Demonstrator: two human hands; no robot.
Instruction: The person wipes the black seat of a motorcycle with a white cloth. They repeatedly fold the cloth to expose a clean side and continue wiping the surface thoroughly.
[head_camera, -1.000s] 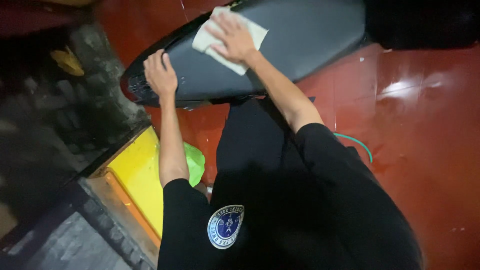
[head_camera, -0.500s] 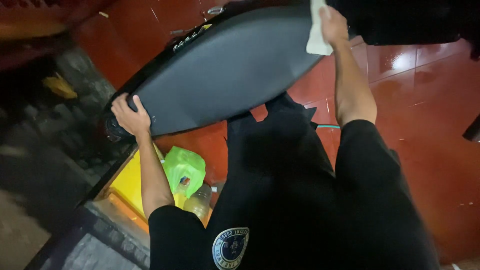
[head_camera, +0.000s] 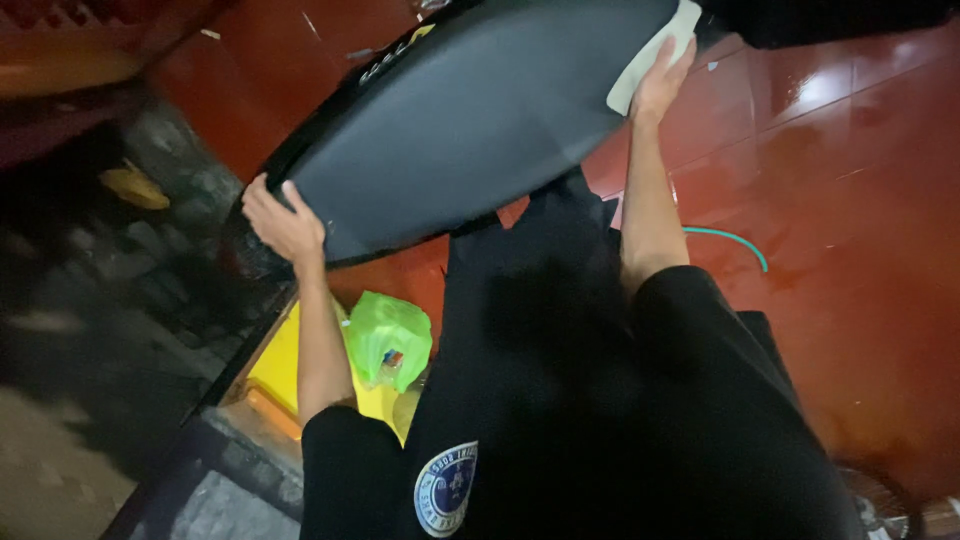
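A long black padded seat (head_camera: 470, 130) slants from lower left to upper right in front of me. My left hand (head_camera: 282, 222) rests on its narrow lower-left end, fingers bent over the edge. My right hand (head_camera: 662, 82) presses a pale cloth (head_camera: 655, 55) flat against the seat's far right edge. Both arms come out of short black sleeves. A round badge sits on my black shirt at the bottom.
A glossy red tiled floor (head_camera: 860, 200) spreads to the right, with a thin teal hose (head_camera: 735, 242) on it. Below the seat lie a green plastic bag (head_camera: 388, 340) and a yellow container (head_camera: 285, 365). Dark rough ground (head_camera: 90, 300) is at the left.
My right hand has slid the cloth from the seat's middle to its far right edge. The left hand has stayed on the seat's narrow end as the view shifted.
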